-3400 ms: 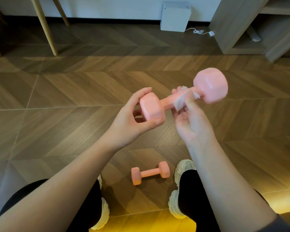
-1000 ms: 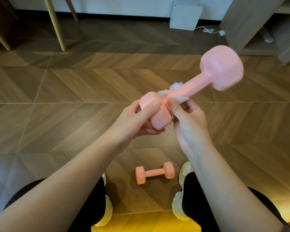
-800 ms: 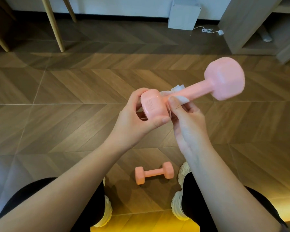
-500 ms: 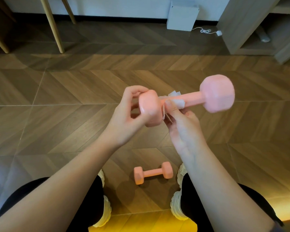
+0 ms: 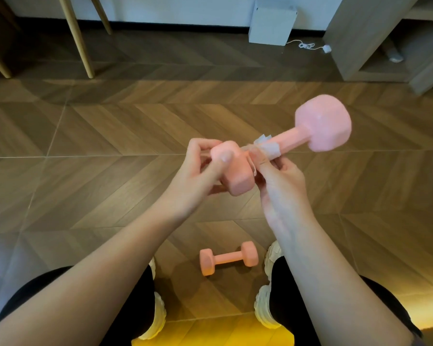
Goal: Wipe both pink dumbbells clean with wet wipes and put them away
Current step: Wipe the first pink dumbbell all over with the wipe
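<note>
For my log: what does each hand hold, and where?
Left hand grips the raised dumbbell by its near head; right hand pinches the wipe around its handle.

L hand (image 5: 195,178) at centre, fingers curled round near end of dumbbell (image 5: 323,126), thumb on top. R hand (image 5: 283,186) at its 3 o'clock, fingers pinching wipe (image 5: 270,148) round the bar. Bare forearms enter from 7 & 5 o'clock.

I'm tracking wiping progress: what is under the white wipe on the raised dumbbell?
The wet wipe wraps the pink handle of the raised dumbbell, pinched there by the right hand. The stretch of handle beneath it is covered, so its state cannot be seen.
</note>
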The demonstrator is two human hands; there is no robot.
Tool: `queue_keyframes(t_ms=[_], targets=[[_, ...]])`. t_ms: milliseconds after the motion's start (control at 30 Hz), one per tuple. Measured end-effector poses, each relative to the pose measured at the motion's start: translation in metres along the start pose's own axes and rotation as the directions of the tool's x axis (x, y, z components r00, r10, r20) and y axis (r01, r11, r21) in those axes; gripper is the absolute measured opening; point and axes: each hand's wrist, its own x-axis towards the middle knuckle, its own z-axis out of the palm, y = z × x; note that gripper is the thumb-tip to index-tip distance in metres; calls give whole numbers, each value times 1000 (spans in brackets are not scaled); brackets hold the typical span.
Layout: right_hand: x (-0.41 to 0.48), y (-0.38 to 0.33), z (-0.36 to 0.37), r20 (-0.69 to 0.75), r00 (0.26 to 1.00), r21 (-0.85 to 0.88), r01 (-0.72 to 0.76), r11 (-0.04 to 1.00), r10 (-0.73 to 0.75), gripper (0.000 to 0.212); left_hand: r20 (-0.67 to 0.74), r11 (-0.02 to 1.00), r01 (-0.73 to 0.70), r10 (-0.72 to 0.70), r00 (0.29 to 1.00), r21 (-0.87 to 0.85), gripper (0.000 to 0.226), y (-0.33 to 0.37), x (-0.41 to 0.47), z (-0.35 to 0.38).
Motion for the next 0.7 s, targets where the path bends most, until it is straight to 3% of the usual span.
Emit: queue_keyframes(t_ms=[67, 100, 167, 200, 267, 333, 400, 433, 500, 600, 700], targets=[[1, -1, -2, 7, 1000, -40, 10, 999, -10, 22, -2, 962, 198, -202, 979, -189, 62, -1, 3, 4], [2, -1, -2, 15, 1000, -44, 7, 999, -6, 22, -21, 965, 196, -203, 979, -173, 61, -3, 1, 7], [3, -1, 1, 23, 1000, -34, -5, 999, 5, 23, -95, 997, -2, 9, 995, 80, 62, -9, -1, 9], [4, -1, 2, 22, 1000, -31, -5, 999, 5, 22, -80, 964, -113, 136, 987, 240, 69, -11, -1, 7], [4, -1, 4, 24, 1000, -24, 8, 1000, -7, 15, -48, 917, -194, 224, 973, 349, 84, -14, 3, 0], [4, -2, 7, 28, 1000, -6, 14, 1000, -14, 11, -36, 991, -46, 51, 998, 128, 82, -8, 6, -6], [4, 0, 6, 26, 999, -29, 22, 999, -21, 10, 107, 967, 206, -192, 976, -146, 74, -4, 9, -8], [3, 0, 6, 26, 999, -46, 22, 999, -21, 11, 160, 950, 259, -233, 959, -173, 67, -3, 9, -7], [3, 1, 5, 23, 1000, -49, 14, 999, -13, 13, 99, 968, 208, -195, 976, -139, 56, -6, 6, -1], [3, 1, 6, 14, 1000, -28, 9, 1000, -8, 14, -86, 996, 17, -9, 996, 86, 60, -8, 5, 3], [4, -1, 5, 16, 1000, -11, 15, 1000, -14, 15, -83, 998, 63, -63, 995, -4, 65, -7, 3, 4]])
